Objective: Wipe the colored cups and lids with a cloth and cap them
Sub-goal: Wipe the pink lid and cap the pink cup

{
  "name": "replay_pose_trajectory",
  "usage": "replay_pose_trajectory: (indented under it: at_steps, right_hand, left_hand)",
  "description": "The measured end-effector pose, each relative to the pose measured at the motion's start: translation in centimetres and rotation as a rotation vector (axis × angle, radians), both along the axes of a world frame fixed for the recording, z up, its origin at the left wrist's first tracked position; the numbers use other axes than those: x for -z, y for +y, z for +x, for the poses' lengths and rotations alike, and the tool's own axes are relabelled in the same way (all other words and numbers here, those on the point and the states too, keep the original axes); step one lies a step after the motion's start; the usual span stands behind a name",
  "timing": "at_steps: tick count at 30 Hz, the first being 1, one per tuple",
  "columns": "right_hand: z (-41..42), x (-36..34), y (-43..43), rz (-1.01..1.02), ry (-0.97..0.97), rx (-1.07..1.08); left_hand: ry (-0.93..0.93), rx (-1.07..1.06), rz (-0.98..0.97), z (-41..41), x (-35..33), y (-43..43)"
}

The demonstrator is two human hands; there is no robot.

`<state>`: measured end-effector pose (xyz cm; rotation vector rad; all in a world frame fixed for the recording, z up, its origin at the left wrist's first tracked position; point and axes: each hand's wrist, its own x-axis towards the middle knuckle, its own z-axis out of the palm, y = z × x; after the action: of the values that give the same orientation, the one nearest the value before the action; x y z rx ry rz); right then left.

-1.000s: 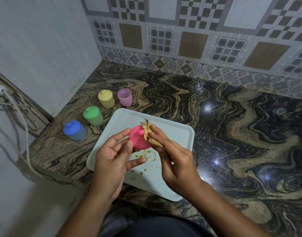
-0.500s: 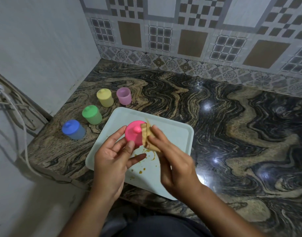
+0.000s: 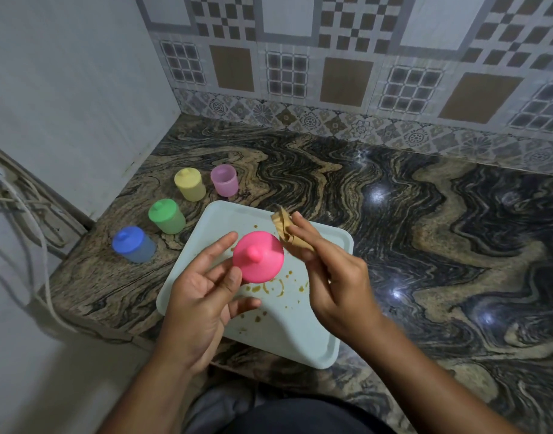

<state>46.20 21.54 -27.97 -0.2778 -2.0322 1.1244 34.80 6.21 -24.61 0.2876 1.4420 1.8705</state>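
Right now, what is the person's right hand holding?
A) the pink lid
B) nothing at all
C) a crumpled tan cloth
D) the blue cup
C: the right hand pinches the crumpled tan cloth above the tray, while the left hand holds the pink lid.

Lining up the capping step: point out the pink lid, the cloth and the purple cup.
pink lid (image 3: pixel 266 265), head view, on its domed top beside the knob.
cloth (image 3: pixel 282 224), head view, on its crumpled upper end.
purple cup (image 3: pixel 225 185), head view, on its side wall.
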Motion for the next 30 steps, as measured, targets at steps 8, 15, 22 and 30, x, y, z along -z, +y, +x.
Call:
replay_pose_trajectory:
  at_steps: [8,15,22,30]
  right_hand:
    - [0.5,0.8,-3.1,-0.191,0.028,-0.036]
    - [0.4,-0.4,-2.2,-0.18,0.063,0.0]
    - [0.7,0.3,-3.2,0.149,-0.048,-0.099]
    - [-0.1,-0.2,-1.1,0.128,-0.061,-0.057]
  left_hand:
    - [0.018,-0.088,-0.014,1.2,0.6,0.8]
    - [0.015,-0.179,-0.015,0.9,0.6,1.0]
    - [0.027,-0.096,-0.023,0.6,0.2,0.7]
    - [0.027,0.035,-0.035,0.7,0.3,0.1]
